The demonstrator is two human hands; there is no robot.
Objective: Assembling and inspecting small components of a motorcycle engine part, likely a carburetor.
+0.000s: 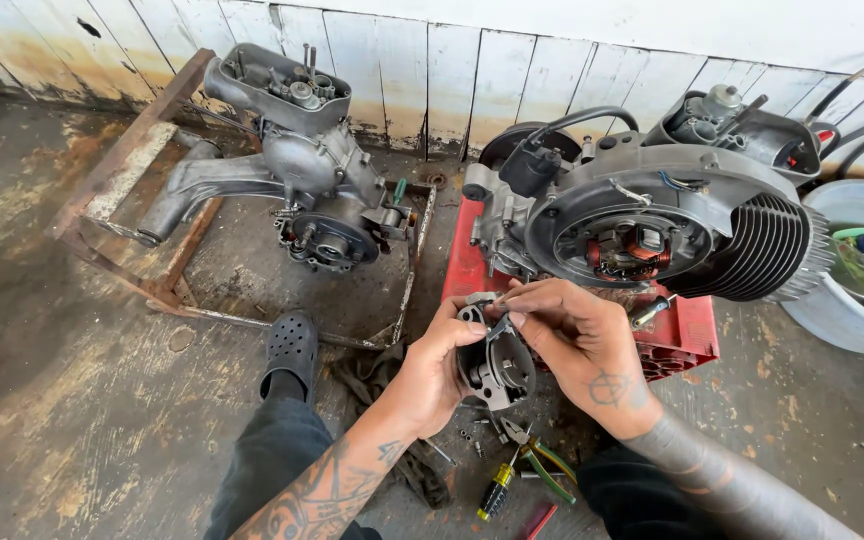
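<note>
My left hand (434,372) grips a small round grey metal engine part (497,362) from its left side, thumb on its upper rim. My right hand (572,340) pinches the top of the same part with thumb and forefinger. Both hands hover above the concrete floor, just in front of a scooter engine (672,215) with a finned cylinder, which rests on a red crate (687,335). Below my hands lie pliers with green handles (542,462), a yellow-and-black screwdriver (495,490) and a few small screws (467,437).
A second engine casing (302,165) sits in a rusty metal frame (127,190) at the left. A grey basin (857,265) with a green brush stands at the right. My foot in a black clog (290,352) and a dark rag (377,375) are near my knees. A white plank wall runs behind.
</note>
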